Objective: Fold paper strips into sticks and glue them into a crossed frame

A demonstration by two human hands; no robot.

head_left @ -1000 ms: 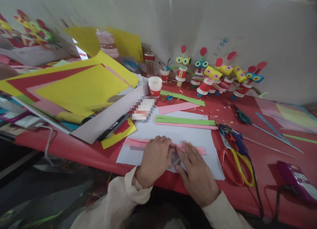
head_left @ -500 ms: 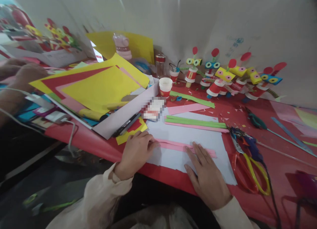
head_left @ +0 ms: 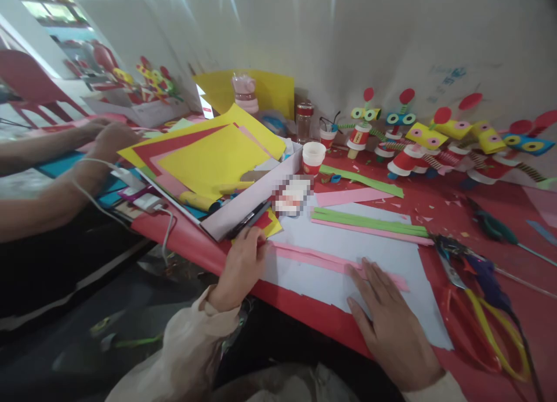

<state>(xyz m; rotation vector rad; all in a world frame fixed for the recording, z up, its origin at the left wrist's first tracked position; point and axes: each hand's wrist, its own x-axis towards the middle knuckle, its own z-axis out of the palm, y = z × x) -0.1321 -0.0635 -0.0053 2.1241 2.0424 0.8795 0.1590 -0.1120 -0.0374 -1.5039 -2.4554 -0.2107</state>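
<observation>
Pink paper strips (head_left: 313, 257) lie across a white sheet (head_left: 300, 283) in front of me, one partly on another. At their left end my left hand (head_left: 243, 265) is closed, thumb and index finger pinching the paper. My right hand (head_left: 391, 321) lies flat with fingers spread, its fingertips on the strips toward their right end. Just beyond, several green strips (head_left: 369, 220) rest beside a pink one on the sheet. To the right are scissors (head_left: 483, 326) with red and yellow handles.
A white box (head_left: 256, 199) holding yellow, red and pink paper (head_left: 217, 158) stands left. Paper cups (head_left: 313, 157) and several cup figures (head_left: 361, 135) line the back. Dark-handled pliers (head_left: 494, 225) lie right. Another person's arms (head_left: 78, 181) reach in at far left.
The view has swung left, so everything sits farther right in it. Both hands stay on the pink strips, in nearly the same pose.
</observation>
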